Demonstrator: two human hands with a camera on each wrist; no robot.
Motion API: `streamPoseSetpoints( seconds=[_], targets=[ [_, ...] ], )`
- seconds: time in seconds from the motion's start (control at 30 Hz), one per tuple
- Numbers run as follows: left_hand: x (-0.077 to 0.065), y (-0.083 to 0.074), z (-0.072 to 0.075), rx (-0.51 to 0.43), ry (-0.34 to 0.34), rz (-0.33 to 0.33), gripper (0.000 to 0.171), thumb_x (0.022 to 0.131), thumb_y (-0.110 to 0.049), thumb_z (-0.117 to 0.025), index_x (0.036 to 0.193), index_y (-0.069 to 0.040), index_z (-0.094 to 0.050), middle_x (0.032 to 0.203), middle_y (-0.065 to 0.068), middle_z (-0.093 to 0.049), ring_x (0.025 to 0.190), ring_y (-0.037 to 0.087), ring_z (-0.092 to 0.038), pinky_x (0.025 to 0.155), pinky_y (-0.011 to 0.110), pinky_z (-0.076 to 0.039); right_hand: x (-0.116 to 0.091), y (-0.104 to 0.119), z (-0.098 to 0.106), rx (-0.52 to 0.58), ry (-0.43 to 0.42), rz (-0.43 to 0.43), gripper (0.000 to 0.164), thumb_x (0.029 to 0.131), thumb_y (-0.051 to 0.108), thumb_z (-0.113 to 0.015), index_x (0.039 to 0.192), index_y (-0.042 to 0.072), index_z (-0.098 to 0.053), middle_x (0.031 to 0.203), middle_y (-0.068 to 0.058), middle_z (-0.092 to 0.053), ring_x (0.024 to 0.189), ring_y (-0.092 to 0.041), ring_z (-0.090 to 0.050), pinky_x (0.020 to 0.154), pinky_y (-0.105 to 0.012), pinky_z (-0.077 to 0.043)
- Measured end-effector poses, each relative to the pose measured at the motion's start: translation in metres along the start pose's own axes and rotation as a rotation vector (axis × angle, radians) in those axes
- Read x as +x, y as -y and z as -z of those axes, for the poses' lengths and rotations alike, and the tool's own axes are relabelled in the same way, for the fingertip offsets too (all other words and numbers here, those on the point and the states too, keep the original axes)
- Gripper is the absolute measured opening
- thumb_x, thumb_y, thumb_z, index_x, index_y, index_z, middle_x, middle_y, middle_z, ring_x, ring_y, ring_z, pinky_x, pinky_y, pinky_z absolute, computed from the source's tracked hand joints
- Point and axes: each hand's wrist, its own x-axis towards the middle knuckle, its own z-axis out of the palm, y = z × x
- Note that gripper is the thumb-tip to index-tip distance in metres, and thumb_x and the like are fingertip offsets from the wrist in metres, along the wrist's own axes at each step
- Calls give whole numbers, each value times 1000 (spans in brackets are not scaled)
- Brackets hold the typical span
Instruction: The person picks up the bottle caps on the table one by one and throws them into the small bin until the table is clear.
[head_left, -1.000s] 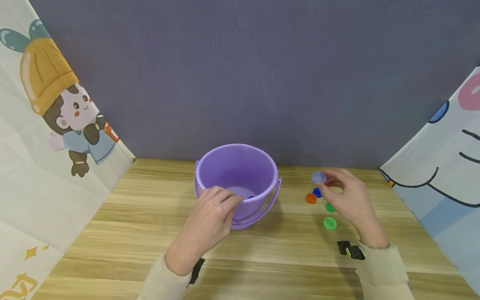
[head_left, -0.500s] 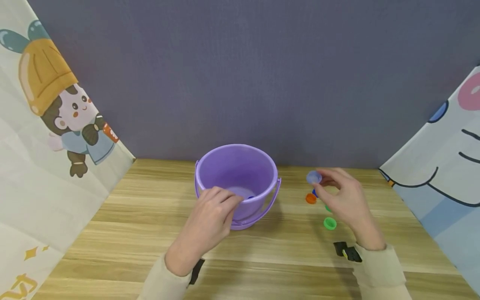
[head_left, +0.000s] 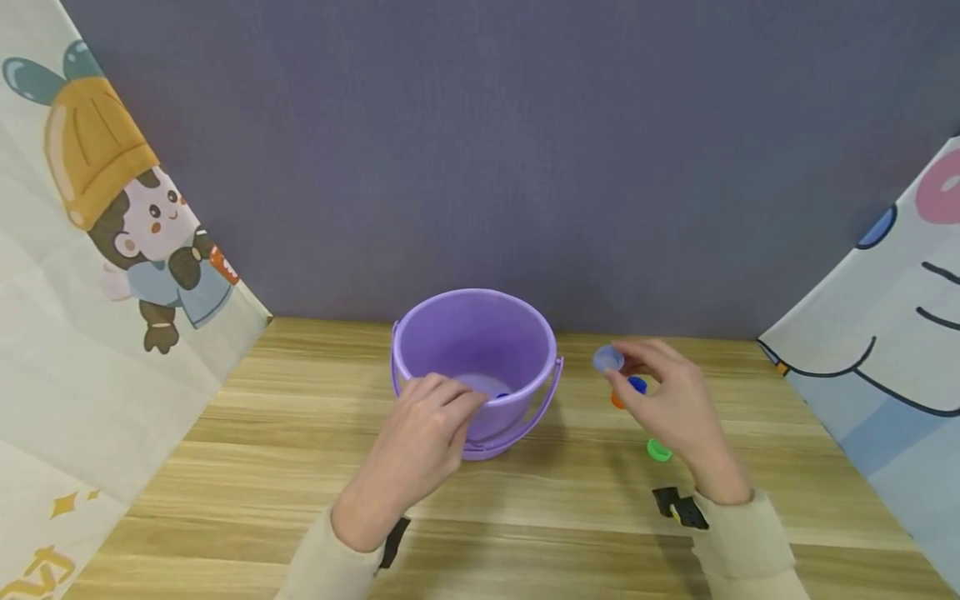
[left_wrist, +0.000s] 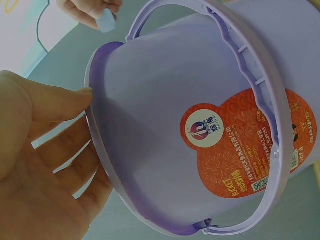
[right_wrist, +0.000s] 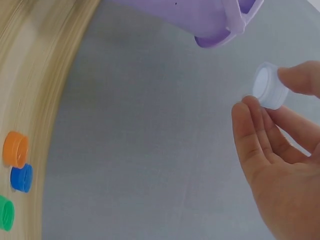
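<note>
A purple bucket (head_left: 476, 329) stands upright on the table, its handle lowered toward the front. My left hand (head_left: 416, 442) pinches the bucket's near rim, the thumb (left_wrist: 65, 102) on the outside and the fingers passing behind the rim. My right hand (head_left: 678, 412) holds a translucent pale bottle cap (right_wrist: 270, 86) between thumb and fingers, raised to the right of the bucket. Below that hand lie an orange cap (right_wrist: 15, 149), a blue cap (head_left: 638, 384) and a bright green cap (head_left: 659, 451) on the table. Inside the bucket, a bit of something dark blue (head_left: 502, 395) shows.
A grey-blue panel (head_left: 480, 150) rises behind the wooden table (head_left: 315, 358). White sheets with cartoon prints flank it at left and right. Black straps (head_left: 678, 508) hang at the wrists. An orange-red label (left_wrist: 235, 150) is stuck on the bucket's near side.
My right hand has carried the pale cap leftward, toward the bucket, over the loose caps. A darker green cap seen earlier is now hidden behind it in the head view. My left hand stays on the rim.
</note>
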Motion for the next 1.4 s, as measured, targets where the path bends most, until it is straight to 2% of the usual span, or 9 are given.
streamPoseSetpoints(
  seconds=[0.5,0.8,1.03,1.4],
  targets=[
    [0,0,1,1,0,-1,21,87,-5,-74,106,-11,-76,100,-1,-74,93,19,-62,83,37,-50,7,9,-14,-9,13,12,33,84,4,-79,116,-1,-73,107,-6,-72,87,-17,-67,82,-14,-47],
    [0,0,2,-1,5,9,21,87,-4,-74,107,-11,-77,101,-1,-73,93,19,-62,84,37,-50,12,16,-22,4,18,73,35,80,0,-79,114,-3,-73,105,-7,-72,86,-19,-67,79,-12,-50],
    [-1,0,2,1,0,8,21,86,-5,-75,107,-11,-77,100,-1,-73,94,19,-62,84,37,-50,16,22,-27,46,31,105,37,79,-3,-80,115,-8,-70,105,-11,-71,88,-19,-67,84,-15,-53],
    [-1,1,2,11,-4,-2,20,87,-6,-74,107,-11,-76,100,-1,-73,93,19,-62,83,37,-50,23,33,-35,72,26,136,38,80,-3,-80,116,-7,-70,105,-10,-70,89,-18,-67,85,-16,-53]
  ],
)
